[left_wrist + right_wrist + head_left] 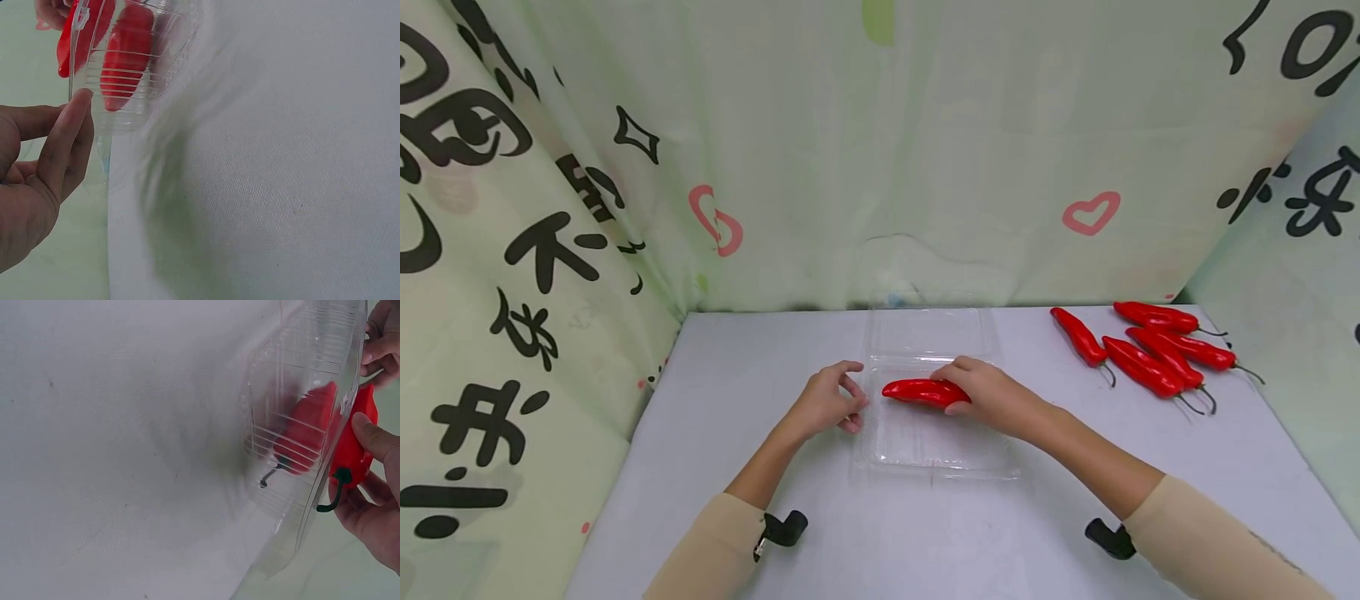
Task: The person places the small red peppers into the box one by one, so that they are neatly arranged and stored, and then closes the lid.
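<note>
The table (pixel 1225 517) carries a clear box (pixel 925 446), its opened lid reaching the table's far edge; five other peppers (pixel 1142 367) lie toward the far right corner. The right hand (pixel 988 396), fingers and thumb curled, grips the held pepper (pixel 917 392) by its stem half, above the box's rim. The left hand (pixel 829 400), loosely bent and holding nothing visible, is beside the box's left wall. The held pepper's tip points to the table's left edge, long axis roughly along the far edge.

Head: high before clear box (pixel 940 437), facing forward-down, farther
Wrists: low, left and right, facing box, close
Shared: box
</note>
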{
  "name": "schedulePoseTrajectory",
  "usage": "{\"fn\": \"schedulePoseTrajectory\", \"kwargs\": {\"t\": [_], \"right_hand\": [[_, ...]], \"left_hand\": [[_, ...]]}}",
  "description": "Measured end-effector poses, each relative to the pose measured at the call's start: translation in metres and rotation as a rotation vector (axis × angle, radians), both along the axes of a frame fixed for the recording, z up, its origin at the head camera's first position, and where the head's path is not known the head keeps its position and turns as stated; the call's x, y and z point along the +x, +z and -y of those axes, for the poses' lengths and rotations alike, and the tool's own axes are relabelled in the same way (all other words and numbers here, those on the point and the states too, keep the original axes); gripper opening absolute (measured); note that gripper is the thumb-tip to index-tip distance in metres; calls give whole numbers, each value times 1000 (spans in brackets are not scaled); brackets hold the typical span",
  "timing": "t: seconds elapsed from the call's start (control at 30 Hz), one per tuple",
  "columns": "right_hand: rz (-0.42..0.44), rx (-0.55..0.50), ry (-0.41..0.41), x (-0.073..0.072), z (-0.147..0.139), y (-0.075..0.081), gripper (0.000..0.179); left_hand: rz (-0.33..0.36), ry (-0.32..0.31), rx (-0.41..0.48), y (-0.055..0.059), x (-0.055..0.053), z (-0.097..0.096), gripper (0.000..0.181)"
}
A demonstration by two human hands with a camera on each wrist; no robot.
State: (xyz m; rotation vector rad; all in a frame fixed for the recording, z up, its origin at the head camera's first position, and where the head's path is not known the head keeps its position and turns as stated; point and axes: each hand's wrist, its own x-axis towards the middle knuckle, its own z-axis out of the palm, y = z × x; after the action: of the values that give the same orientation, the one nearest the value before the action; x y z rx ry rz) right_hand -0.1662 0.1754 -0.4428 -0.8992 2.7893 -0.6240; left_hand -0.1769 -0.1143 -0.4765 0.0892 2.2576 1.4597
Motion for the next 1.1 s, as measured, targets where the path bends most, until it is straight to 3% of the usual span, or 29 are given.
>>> {"fn": "schedulePoseTrajectory", "kwargs": {"t": [0.4,1.1], "right_hand": [[14,10,5,2,13,-10,46],[-82,65,-14,10,14,-27,52]], "left_hand": [[-2,-1,4,1,1,0,64],[-10,-2,-1,0,0,1,64]]}}
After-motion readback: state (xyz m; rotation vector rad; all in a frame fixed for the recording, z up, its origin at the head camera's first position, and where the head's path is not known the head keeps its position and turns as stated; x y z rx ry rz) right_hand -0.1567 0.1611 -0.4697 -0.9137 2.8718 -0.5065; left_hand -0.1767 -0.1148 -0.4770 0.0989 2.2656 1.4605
